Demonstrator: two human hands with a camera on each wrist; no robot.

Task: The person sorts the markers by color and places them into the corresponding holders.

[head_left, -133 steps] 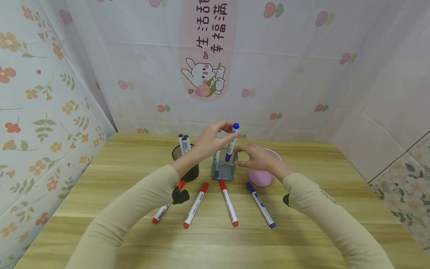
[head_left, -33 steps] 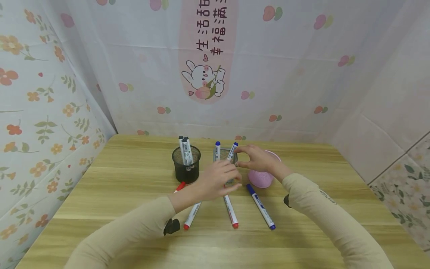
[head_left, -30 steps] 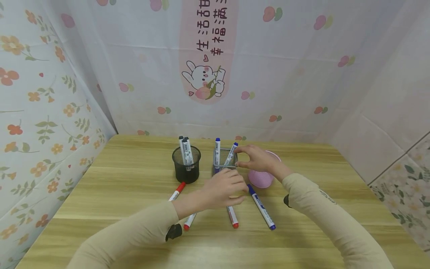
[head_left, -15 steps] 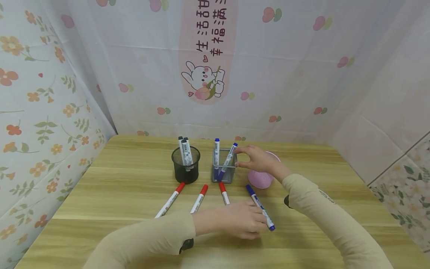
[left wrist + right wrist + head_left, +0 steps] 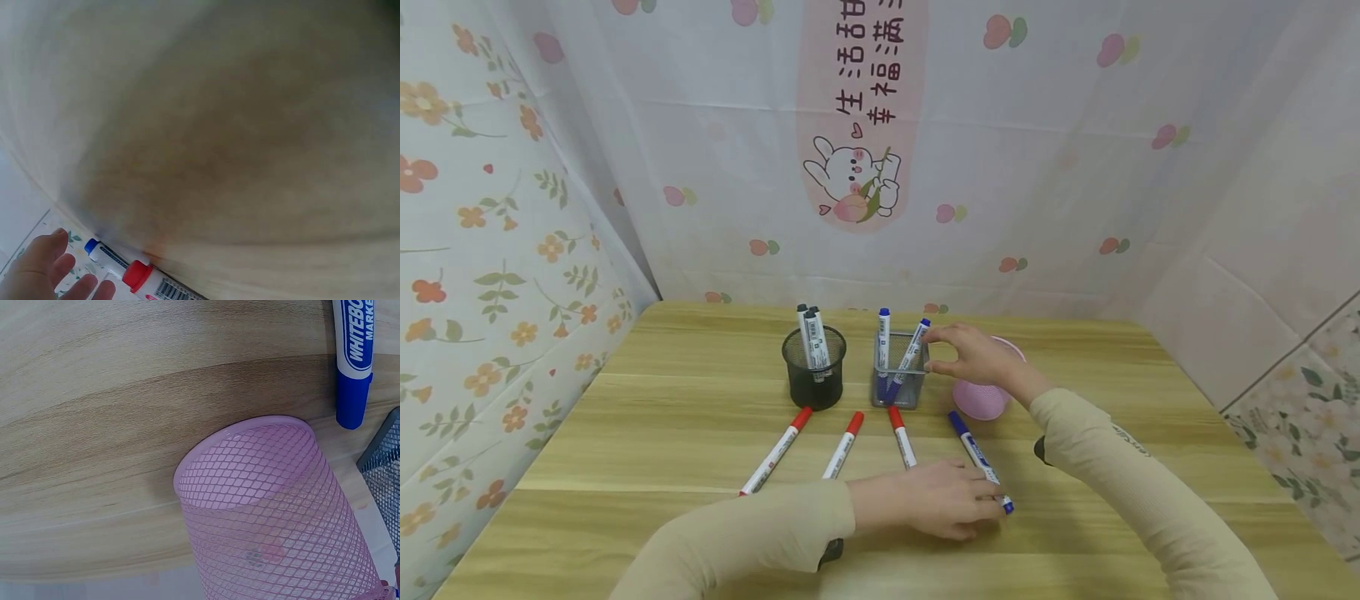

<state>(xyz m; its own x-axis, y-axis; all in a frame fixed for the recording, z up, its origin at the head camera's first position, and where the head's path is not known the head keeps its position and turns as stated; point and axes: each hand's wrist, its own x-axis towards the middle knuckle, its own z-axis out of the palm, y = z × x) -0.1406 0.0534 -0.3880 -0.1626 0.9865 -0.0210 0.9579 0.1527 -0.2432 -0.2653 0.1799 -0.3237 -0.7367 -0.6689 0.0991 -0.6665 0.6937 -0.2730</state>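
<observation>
My left hand [image 5: 951,500] is low over the table, its fingertips overlapping the lower end of a blue whiteboard marker [image 5: 973,446]. In the left wrist view, its thumb and fingers [image 5: 40,256] are spread apart beside that marker's blue end [image 5: 92,245]. With thumb and forefinger, my right hand [image 5: 973,360] holds the right side of a grey square mesh pen holder [image 5: 898,392]. Two blue markers stand in the holder, one upright [image 5: 883,342] and one leaning [image 5: 910,358]. The lower end of the middle red marker [image 5: 901,429] is hidden behind my left hand.
To the left stands a round black mesh pen holder [image 5: 815,392] with several black-capped markers [image 5: 814,337]. A pink mesh pen holder [image 5: 981,402] is under my right wrist. Two more red markers lie left of centre, a left one [image 5: 778,450] and a right one [image 5: 846,442].
The second blue marker went from my left hand into the grey holder. That hand then came down and right, to the blue marker on the table. My right hand has stayed at the grey holder.
</observation>
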